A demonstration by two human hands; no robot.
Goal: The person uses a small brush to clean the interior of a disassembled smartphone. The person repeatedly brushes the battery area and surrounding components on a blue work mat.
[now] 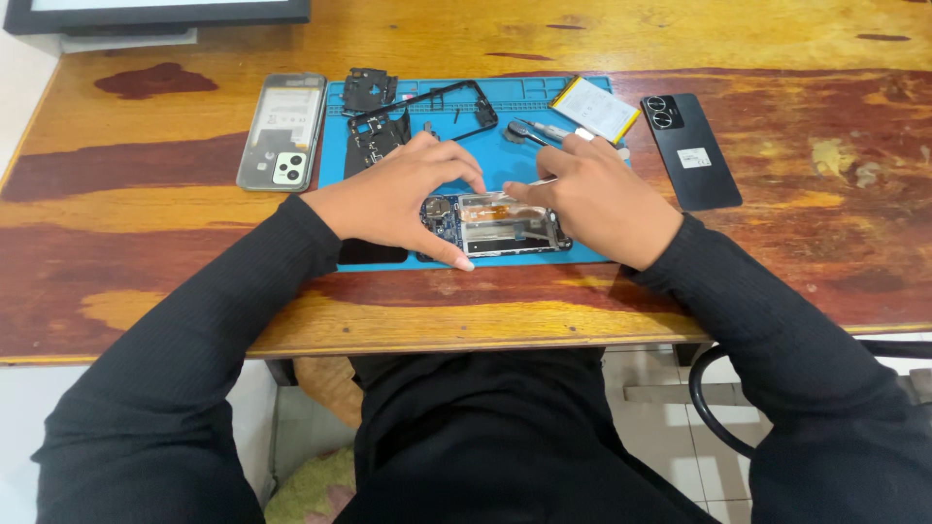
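Observation:
An opened phone [505,228] lies on the blue work mat [524,97], its circuit board and orange flex cable exposed. My left hand [398,199] grips the phone's left end, thumb along its near edge and fingertips on top. My right hand [607,199] rests at the phone's right end and pinches a thin metal tool [539,181] whose tip points at the middle of the board.
On the mat lie a black phone frame [466,102], black inner covers [374,136] and a white battery [594,107]. A clear-backed phone [283,131] sits left of the mat, a black phone back [691,150] right. A monitor base [155,15] stands far left.

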